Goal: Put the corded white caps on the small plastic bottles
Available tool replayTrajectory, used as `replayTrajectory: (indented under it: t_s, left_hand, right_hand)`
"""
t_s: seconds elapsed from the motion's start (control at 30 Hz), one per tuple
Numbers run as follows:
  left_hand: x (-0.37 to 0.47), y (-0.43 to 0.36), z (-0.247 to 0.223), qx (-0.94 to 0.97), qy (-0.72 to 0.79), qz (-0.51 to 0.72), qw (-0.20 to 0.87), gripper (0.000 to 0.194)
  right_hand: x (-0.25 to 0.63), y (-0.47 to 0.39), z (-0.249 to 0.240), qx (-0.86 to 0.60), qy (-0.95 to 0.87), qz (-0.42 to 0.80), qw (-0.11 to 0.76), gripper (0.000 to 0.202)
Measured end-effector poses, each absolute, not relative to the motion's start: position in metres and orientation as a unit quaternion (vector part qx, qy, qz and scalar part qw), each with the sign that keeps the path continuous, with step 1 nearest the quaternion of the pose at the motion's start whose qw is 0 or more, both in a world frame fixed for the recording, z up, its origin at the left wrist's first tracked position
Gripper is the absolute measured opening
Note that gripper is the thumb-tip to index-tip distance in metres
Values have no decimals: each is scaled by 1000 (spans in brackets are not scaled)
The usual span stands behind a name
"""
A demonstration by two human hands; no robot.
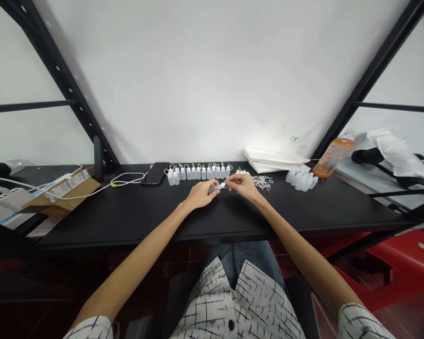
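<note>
While my forearms reach forward over the black table (137, 219), the small bottle (216, 188) lies on its side between my two hands, its white cap (223, 185) pointing to the right. My left hand (200, 193) is closed around the bottle's body, fingers curled over it. My right hand (245, 185) is at the cap end, thumb and fingertips pinched together beside the cap on a thin white piece too small to make out well. Just beyond my hands, a row of capped bottles (198, 173) stands upright. Loose white strips (262, 182) lie just beside my right hand, on its far side. Well to the right of that hand is a cluster of bottles (301, 180), and a black phone (155, 173) lies to the left of the row.
</note>
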State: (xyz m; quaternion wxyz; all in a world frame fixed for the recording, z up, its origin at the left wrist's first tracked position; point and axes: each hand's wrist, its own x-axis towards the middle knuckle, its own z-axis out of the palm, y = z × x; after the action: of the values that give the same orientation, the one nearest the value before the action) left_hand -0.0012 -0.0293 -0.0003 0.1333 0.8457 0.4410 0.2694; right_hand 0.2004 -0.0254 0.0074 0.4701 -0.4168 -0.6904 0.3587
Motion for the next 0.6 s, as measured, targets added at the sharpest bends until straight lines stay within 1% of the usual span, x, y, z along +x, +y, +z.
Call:
replayTrajectory:
  t_s: [0.37, 0.47, 0.6]
  left_hand:
    - [0, -30, 1, 840, 435, 273, 175, 27]
    - [0, -31, 2, 841, 424, 274, 196, 30]
    - [1, -31, 2, 844, 415, 270, 204, 33]
  right_hand:
    - [201, -27, 11, -405, -671, 418, 459, 34]
    - [201, -28, 10, -397, -675, 425, 455, 37]
    - [200, -27, 7, -391, -690, 433, 428, 42]
